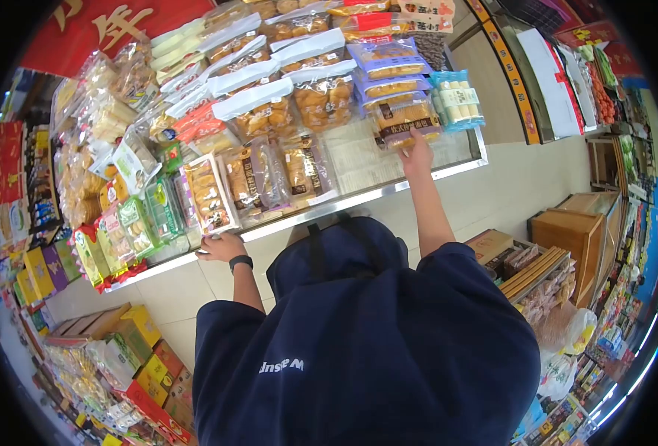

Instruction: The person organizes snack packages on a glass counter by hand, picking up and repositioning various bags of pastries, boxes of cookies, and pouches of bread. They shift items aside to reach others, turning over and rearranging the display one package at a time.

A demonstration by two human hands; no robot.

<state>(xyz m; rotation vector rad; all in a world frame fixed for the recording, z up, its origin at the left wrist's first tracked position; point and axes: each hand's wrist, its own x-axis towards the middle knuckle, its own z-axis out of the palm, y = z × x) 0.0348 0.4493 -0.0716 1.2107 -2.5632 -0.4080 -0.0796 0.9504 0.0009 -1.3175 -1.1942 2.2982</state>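
My right hand [418,157] grips the lower edge of a clear-and-purple bread package [405,123] with a dark label. Its fingertips are partly hidden by the package, which sits at the front of a row of similar purple bread packages [388,67]. A blue pack of pale rolls [457,100] is just right of it. My left hand [222,248], with a dark wristband, rests fingers apart at the shelf's metal front edge [284,232]. Just above that hand stands a white-edged pack of pastries [208,195], beside brown-labelled bread bags [249,178].
Bagged brown pastries [324,100] fill the middle of the display. Green-labelled packs [164,207] and other snacks crowd its left end. Wooden crates [567,238] stand on the floor at right, stacked boxes [147,327] at lower left. A dark bag [336,249] hangs at my front.
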